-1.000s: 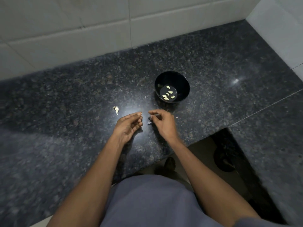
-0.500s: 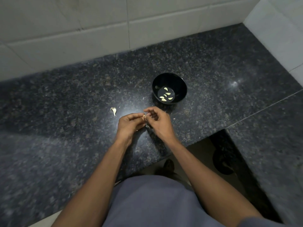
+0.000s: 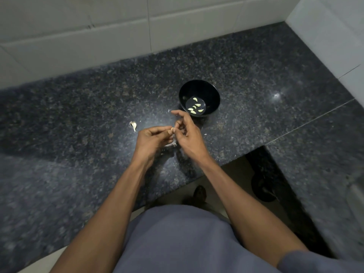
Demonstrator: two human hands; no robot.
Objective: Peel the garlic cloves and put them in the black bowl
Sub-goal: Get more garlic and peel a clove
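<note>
Below white wall tiles (image 3: 118, 36), your speckled dark granite counter (image 3: 78, 115) carries the round black bowl (image 3: 210, 91) of pale peeled cloves (image 3: 198, 105), while your left hand (image 3: 151, 140) and right hand (image 3: 189, 134) seemingly both pinch one small tan garlic clove (image 3: 172, 129).

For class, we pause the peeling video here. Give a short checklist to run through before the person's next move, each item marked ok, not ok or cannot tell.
1. Garlic clove pinched between left hand and right hand: ok.
2. Clove fully peeled: cannot tell, too small.
3. Black bowl upright, just beyond the hands: ok.
4. Bowl has room; several peeled cloves lie inside: ok.
5. All cloves peeled: not ok, one garlic piece lies on the granite counter.
6. Grip firm enough: cannot tell.
</note>
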